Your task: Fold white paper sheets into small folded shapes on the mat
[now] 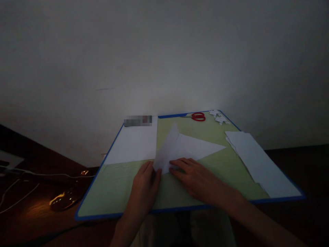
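A folded sheet of white paper (190, 145) lies at the middle of a small green table (113, 192) with a blue rim. Its left part stands up as a raised flap, and one pointed corner reaches to the right. My left hand (146, 181) pinches the near left edge of this sheet between thumb and fingers. Across the sheet's near edge rests my right hand (189, 173), fingers stretched out and pressing the paper down. Part of the near fold is hidden beneath those fingers.
Flat white paper (133, 144) covers the far left, with a blurred-out dark object (137, 121) on its far edge. Red-handled scissors (197, 117) lie at the back. Paper scraps (219, 117) sit in the far right corner, above a paper stack (259, 161). The wall (164, 61) stands behind.
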`<state>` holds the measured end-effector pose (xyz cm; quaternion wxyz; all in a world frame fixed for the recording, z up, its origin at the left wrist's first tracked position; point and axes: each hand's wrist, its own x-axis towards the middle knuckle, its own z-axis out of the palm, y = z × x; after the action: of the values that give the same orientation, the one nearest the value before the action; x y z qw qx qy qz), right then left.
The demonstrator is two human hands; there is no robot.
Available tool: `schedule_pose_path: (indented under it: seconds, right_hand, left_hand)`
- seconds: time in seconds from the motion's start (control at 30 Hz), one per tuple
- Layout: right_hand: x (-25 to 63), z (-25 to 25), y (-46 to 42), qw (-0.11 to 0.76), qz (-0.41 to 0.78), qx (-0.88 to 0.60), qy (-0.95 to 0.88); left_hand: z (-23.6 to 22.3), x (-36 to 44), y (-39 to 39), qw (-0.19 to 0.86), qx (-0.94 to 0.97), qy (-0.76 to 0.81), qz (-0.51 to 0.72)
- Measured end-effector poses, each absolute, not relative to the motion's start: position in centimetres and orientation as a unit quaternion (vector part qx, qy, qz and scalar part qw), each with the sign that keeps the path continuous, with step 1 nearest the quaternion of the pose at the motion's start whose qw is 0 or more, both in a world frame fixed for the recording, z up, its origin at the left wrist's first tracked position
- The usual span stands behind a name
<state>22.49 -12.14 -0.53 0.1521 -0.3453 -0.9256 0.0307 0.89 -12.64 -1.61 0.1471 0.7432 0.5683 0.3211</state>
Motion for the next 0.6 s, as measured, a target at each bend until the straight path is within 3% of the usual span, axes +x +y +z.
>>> schedule_pose_path:
  seconds: [0.23,0.43,0.6]
  right_hand:
    - [26.6,0.1,-9.1,0.243,-0.002,-0.434,-0.867]
    - [27.8,-0.6,-4.4,0.146,-0.022,-0.445,-0.883]
    - [26.3,-1.1,-2.2,0.125,-0.025,-0.484,-0.866]
  left_hand:
    - [-1.9,0.7,-12.7,0.126,0.763,0.557,0.304]
    - [-2.5,0.6,-13.0,0.103,0.787,0.522,0.313]
    - [-2.4,0.4,-12.9,0.095,0.793,0.516,0.31]
